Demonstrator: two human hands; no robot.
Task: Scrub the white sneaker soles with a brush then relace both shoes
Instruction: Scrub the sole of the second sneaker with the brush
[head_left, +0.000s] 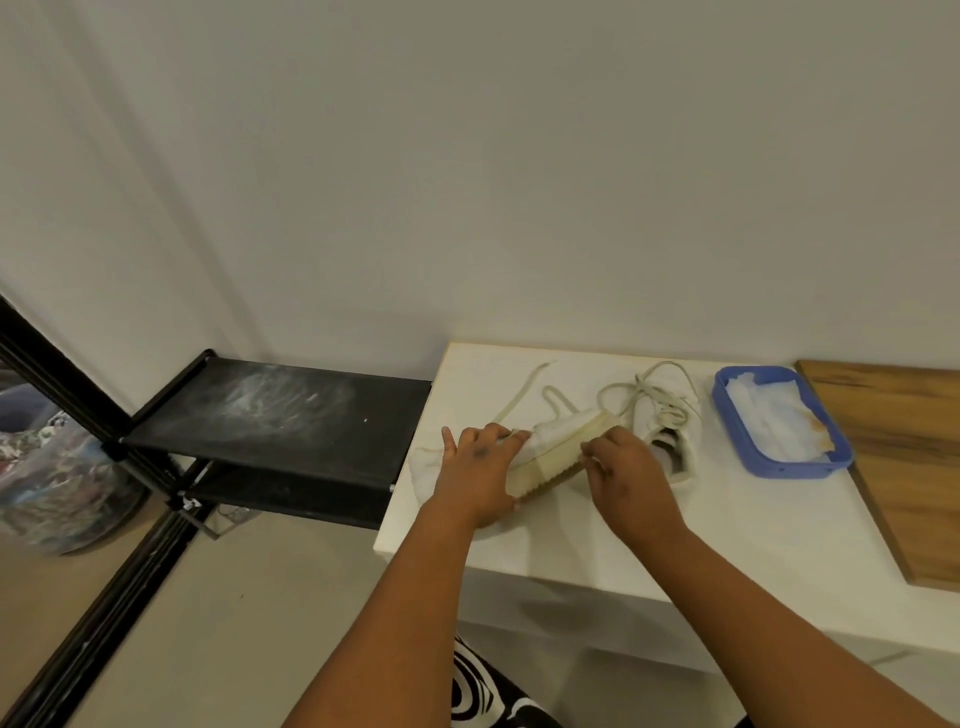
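Note:
A white sneaker (561, 457) lies tipped on its side on the white table (649, 535), its cream sole facing me. My left hand (478, 467) grips its upper and toe end and holds it steady. My right hand (628, 467) is at the heel end of the sole with its fingers curled against the edge; what is inside them is hidden. The second white sneaker (670, 441) stands just behind my right hand, with tangled laces (654, 400) piled on it. A loose lace (519, 395) trails across the table behind the held shoe. No brush is visible.
A blue tray (779, 470) with crumpled white cloth or paper sits right of the shoes. A wooden board (904, 441) lies at the far right. A dusty black shoe rack (280, 405) adjoins the table's left edge. A white cloth (423, 475) lies beneath my left hand.

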